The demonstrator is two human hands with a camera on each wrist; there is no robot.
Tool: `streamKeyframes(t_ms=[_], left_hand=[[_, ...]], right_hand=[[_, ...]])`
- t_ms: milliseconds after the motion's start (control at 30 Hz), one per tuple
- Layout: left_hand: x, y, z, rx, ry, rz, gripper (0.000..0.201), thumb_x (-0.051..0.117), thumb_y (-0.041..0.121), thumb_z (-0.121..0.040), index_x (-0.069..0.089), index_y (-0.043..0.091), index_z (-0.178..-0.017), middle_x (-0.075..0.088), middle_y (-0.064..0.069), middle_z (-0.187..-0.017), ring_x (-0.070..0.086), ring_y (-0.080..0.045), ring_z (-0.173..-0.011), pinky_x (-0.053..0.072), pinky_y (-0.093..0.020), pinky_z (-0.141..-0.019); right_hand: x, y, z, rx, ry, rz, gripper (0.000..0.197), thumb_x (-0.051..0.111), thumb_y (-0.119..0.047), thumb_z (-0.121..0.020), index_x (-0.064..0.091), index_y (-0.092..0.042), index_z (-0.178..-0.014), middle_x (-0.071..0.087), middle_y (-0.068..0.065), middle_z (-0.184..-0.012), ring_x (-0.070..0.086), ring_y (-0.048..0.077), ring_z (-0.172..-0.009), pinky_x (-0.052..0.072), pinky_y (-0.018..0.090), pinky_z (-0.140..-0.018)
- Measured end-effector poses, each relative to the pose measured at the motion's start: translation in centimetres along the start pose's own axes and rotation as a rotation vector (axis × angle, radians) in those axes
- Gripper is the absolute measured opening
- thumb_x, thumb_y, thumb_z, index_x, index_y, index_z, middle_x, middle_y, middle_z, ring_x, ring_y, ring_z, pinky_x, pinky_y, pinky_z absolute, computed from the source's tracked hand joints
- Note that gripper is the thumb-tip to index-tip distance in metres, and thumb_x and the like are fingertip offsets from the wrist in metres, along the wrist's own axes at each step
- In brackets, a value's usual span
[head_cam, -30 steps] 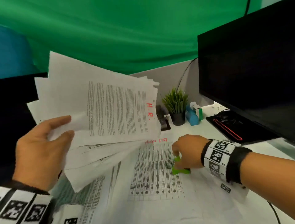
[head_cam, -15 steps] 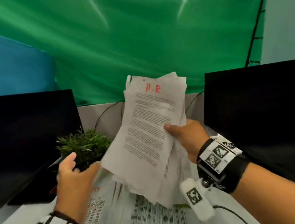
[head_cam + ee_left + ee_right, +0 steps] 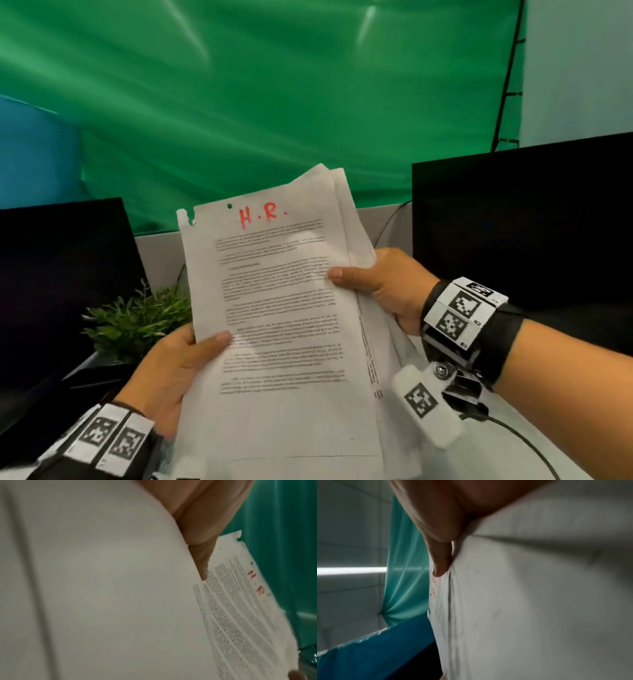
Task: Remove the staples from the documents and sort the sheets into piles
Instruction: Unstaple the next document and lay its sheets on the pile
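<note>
Behind sheets (image 3: 284, 325) | green backdrop (image 3: 274, 85) | two dark monitors (image 3: 531, 222)

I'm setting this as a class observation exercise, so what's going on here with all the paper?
A person holds a stack of sheets upright above the desk, the left hand gripping its left edge and the right hand its right edge. The front page is marked "H.R." in red and its top left corner is torn. Black monitors stand on both sides.

A small green potted plant (image 3: 137, 318) stands just beyond the left fingers; a black monitor (image 3: 524, 226) looms behind the right fingers.
</note>
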State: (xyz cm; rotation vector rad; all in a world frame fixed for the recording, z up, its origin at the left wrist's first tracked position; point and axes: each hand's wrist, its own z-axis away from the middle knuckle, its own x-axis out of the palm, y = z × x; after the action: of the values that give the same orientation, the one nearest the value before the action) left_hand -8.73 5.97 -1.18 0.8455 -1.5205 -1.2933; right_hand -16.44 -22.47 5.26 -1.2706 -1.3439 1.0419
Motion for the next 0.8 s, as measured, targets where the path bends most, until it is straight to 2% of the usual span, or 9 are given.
streamKeyframes(t_ms=[133, 267, 333, 400, 467, 567, 633, 700, 800], left_hand=[[-1.2, 0.8, -0.6, 0.053, 0.106, -0.008, 0.043, 0.065, 0.011, -0.084, 0.066, 0.007, -0.127, 0.072, -0.023, -0.121, 0.070, -0.048, -0.107, 0.047, -0.070, -0.098], [-1.5, 1.2, -0.4, 0.094, 0.080, -0.021, 0.042, 0.062, 0.008, -0.087, 0.064, 0.006, -0.130, 0.071, -0.021, -0.124, 0.069, -0.047, -0.110, 0.046, -0.070, -0.099], [-2.0, 1.4, -0.2, 0.120, 0.093, -0.037, 0.041, 0.061, 0.008, -0.088, 0.064, 0.006, -0.129, 0.072, -0.020, -0.122, 0.070, -0.045, -0.109, 0.052, -0.068, -0.093], [-3.1, 1.9, 0.0, 0.164, 0.130, -0.046, 0.037, 0.059, 0.008, -0.089, 0.066, 0.007, -0.126, 0.073, -0.019, -0.121, 0.073, -0.041, -0.104, 0.062, -0.058, -0.079], [-4.4, 2.3, 0.3, 0.177, 0.163, -0.013, 0.029, 0.054, 0.007, -0.094, 0.067, 0.008, -0.121, 0.075, -0.017, -0.117, 0.076, -0.035, -0.094, 0.064, -0.051, -0.071], [-5.0, 2.3, 0.5, 0.113, 0.152, 0.055, 0.028, 0.046, 0.009, -0.102, 0.069, 0.005, -0.117, 0.076, -0.019, -0.112, 0.078, -0.034, -0.087, 0.064, -0.050, -0.065], [-4.0, 1.7, 0.2, 0.057, 0.114, 0.038, 0.032, 0.047, 0.013, -0.101, 0.070, 0.001, -0.119, 0.073, -0.022, -0.118, 0.076, -0.037, -0.097, 0.065, -0.049, -0.071], [-2.4, 1.1, -0.4, 0.029, 0.070, 0.000, 0.036, 0.050, 0.016, -0.099, 0.066, 0.000, -0.127, 0.070, -0.025, -0.125, 0.070, -0.042, -0.110, 0.061, -0.052, -0.087], [-0.6, 0.2, -1.1, 0.041, 0.025, -0.010, 0.036, 0.052, 0.015, -0.100, 0.063, 0.000, -0.130, 0.068, -0.027, -0.127, 0.066, -0.046, -0.116, 0.047, -0.059, -0.104]], right_hand=[[-1.2, 0.2, -0.6, 0.055, -0.086, -0.001, 0.034, 0.064, 0.001, -0.090, 0.063, -0.001, -0.124, 0.071, 0.021, -0.117, 0.070, 0.039, -0.106, 0.057, 0.055, -0.090], [-1.0, 0.5, -1.0, 0.022, -0.039, 0.063, 0.029, 0.065, 0.005, -0.089, 0.065, 0.000, -0.118, 0.074, 0.019, -0.109, 0.073, 0.037, -0.100, 0.057, 0.055, -0.089], [-0.8, 0.3, -1.3, -0.002, 0.074, 0.135, 0.026, 0.069, 0.002, -0.087, 0.068, -0.002, -0.112, 0.077, 0.016, -0.101, 0.075, 0.034, -0.092, 0.059, 0.053, -0.085], [-1.3, 0.1, -2.0, -0.044, 0.244, 0.285, 0.024, 0.078, -0.004, -0.081, 0.072, -0.008, -0.104, 0.078, 0.010, -0.092, 0.077, 0.028, -0.083, 0.061, 0.049, -0.082], [-2.1, -0.2, -2.6, -0.076, 0.374, 0.392, 0.025, 0.085, -0.010, -0.075, 0.075, -0.013, -0.097, 0.078, 0.006, -0.089, 0.076, 0.025, -0.079, 0.062, 0.047, -0.080], [-2.3, -0.4, -2.9, -0.103, 0.409, 0.436, 0.027, 0.089, -0.016, -0.071, 0.076, -0.016, -0.095, 0.078, 0.003, -0.088, 0.076, 0.023, -0.081, 0.062, 0.046, -0.080], [-1.4, -0.5, -2.5, -0.119, 0.345, 0.452, 0.030, 0.090, -0.018, -0.071, 0.076, -0.014, -0.097, 0.078, 0.002, -0.089, 0.076, 0.020, -0.081, 0.062, 0.043, -0.080], [0.0, -0.5, -2.0, -0.108, 0.255, 0.430, 0.032, 0.089, -0.017, -0.071, 0.075, -0.012, -0.099, 0.079, 0.003, -0.090, 0.076, 0.020, -0.082, 0.062, 0.041, -0.080], [1.3, -0.2, -1.2, -0.049, 0.122, 0.281, 0.029, 0.085, -0.013, -0.075, 0.074, -0.007, -0.101, 0.078, 0.010, -0.095, 0.076, 0.028, -0.089, 0.060, 0.048, -0.086]])
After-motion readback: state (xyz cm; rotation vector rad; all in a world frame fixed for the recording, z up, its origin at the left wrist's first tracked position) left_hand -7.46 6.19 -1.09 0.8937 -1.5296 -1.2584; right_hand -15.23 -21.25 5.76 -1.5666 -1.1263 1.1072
